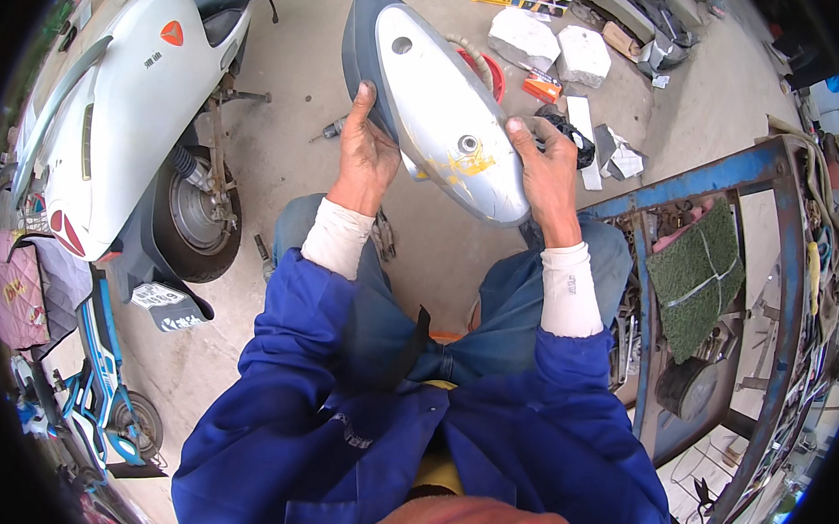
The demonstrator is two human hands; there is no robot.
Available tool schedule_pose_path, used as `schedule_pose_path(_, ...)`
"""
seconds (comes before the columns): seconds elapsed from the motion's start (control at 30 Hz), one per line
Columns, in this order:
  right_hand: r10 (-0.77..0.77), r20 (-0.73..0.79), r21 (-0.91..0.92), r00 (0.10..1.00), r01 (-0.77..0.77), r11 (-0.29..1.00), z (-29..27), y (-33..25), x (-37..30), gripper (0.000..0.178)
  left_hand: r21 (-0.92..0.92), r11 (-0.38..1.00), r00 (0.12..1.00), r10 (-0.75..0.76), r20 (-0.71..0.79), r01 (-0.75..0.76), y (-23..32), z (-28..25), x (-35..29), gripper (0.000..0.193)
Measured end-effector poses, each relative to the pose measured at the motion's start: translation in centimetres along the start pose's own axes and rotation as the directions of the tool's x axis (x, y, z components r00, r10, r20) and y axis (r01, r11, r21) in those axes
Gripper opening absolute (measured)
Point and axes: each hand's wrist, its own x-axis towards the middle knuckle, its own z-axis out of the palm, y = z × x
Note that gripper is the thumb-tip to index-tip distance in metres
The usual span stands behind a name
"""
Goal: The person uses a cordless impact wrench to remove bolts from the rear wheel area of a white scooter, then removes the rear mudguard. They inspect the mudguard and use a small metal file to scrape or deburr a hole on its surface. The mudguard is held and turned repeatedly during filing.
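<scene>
A long, tapered scooter body panel [433, 97] is held up in front of me over the floor, silver-white with a dark grey edge. It has a round hole near its far end. Closer to me it carries a round metal fitting [468, 145], with yellow scuffs or marks around it. My left hand [366, 155] grips the panel's left edge, thumb on top. On the opposite edge, my right hand [547, 174] clasps the panel with its thumb on the upper face. The fingers under the panel are partly hidden.
A white scooter [153, 87] stands at the left, with a blue-and-white kick scooter [113, 407] nearer. On my right is a blue metal-framed bench [694, 177] with tools and a green mat [699, 277]. White blocks [526, 40] and a red basin [496, 71] lie beyond the panel.
</scene>
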Motion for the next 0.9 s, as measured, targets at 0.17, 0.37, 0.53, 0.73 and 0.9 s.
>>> schedule_pose_path(0.17,0.010,0.004,0.066,1.000,-0.010,0.998,-0.2,0.6,0.0,0.044,-0.095,0.995,0.999,-0.010,0.035,0.013,0.2,0.4,-0.4,0.062)
schedule_pose_path(0.37,-0.002,-0.018,-0.007,1.000,0.002,1.000,0.1,0.7,-0.1,0.042,-0.066,0.998,0.999,0.007,0.036,-0.005,0.3,0.3,-0.5,0.064)
schedule_pose_path(0.53,-0.049,-0.050,0.006,0.998,0.050,0.999,0.3,2.1,0.5,0.028,-0.018,0.994,0.994,0.105,-0.020,-0.105,0.3,-0.1,-0.3,0.066)
schedule_pose_path(0.73,-0.221,-0.371,-0.017,0.902,0.232,0.973,-2.0,-2.1,-1.4,0.026,-0.021,0.989,0.988,0.142,-0.066,-0.143,0.7,-0.4,-0.5,0.066)
schedule_pose_path(0.9,-0.682,-0.437,-0.493,0.586,0.478,0.727,-11.3,-9.0,-4.6,0.020,-0.009,1.000,0.998,0.024,0.063,-0.024,1.2,-1.6,-0.9,0.072)
